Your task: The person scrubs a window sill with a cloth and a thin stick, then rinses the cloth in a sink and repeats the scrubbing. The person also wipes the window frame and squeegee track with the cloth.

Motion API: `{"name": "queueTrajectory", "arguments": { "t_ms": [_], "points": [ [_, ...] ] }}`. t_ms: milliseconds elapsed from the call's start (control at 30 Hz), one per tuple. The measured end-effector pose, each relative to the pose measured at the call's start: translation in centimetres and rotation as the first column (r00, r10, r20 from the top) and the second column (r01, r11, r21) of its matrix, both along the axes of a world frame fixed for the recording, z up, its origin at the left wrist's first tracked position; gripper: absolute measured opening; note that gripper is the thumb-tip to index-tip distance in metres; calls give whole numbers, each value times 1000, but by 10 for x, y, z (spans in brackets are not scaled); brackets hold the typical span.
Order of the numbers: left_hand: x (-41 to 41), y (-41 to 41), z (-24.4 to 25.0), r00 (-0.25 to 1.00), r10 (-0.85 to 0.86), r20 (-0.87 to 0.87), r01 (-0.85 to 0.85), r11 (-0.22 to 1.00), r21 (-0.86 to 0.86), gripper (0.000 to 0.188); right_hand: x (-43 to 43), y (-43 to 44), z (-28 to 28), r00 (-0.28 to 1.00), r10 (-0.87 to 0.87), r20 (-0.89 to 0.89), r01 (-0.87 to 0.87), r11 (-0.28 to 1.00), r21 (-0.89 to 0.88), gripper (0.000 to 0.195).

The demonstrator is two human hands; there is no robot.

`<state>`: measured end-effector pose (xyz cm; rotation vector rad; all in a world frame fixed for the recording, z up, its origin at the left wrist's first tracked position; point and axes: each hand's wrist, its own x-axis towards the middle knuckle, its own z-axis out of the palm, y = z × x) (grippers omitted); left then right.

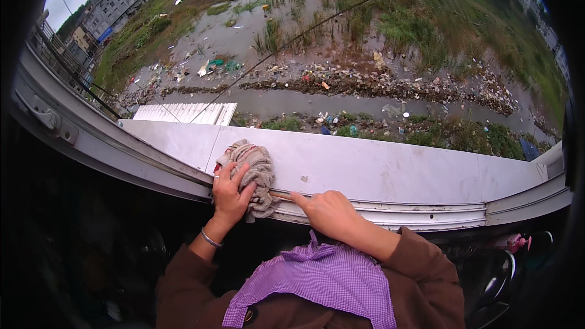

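Note:
A bunched, grey-beige cloth [258, 169] lies over the tracks of a window frame [388, 214] and onto the white outer ledge [347, 160]. My left hand [232, 194] grips its near left side, fingers spread over the folds. Just right of the cloth, my right hand [327, 212] is closed around a thin orange-brown stick [279, 195], with the index finger stretched along it. The stick lies low along the window track, and its far end is hidden at the cloth. Most of it is covered by my hand.
An opened window's frame [137, 164] runs up the left side, with a latch [50, 119]. Beyond the ledge are a white corrugated roof [183, 113] and, far below, littered water. A pink pump top [518, 242] and shiny round metal items stand in the dark area at lower right.

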<state>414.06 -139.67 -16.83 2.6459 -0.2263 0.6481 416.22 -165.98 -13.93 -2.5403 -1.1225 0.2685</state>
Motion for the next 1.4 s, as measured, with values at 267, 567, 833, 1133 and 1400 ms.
{"name": "queueTrajectory", "arguments": {
  "t_ms": [267,567,833,1133,1400],
  "points": [
    [26,-29,-9,997,62,49,-34,894,-446,17,4,-41,17,998,-29,61,21,992,122,53],
    [169,-97,170,982,-66,175,142,874,-464,29,54,-130,93,790,-499,357,376,853,362,31],
    [273,-107,170,949,192,252,-212,976,53,55,29,-183,52,675,-652,344,530,754,389,36],
    [305,-106,188,992,127,-3,-127,991,-31,51,-1,-214,13,691,-689,217,555,698,452,37],
    [295,-110,234,961,271,53,-102,528,-843,51,-17,-221,23,780,-621,-77,515,567,643,36]
  ]
}}
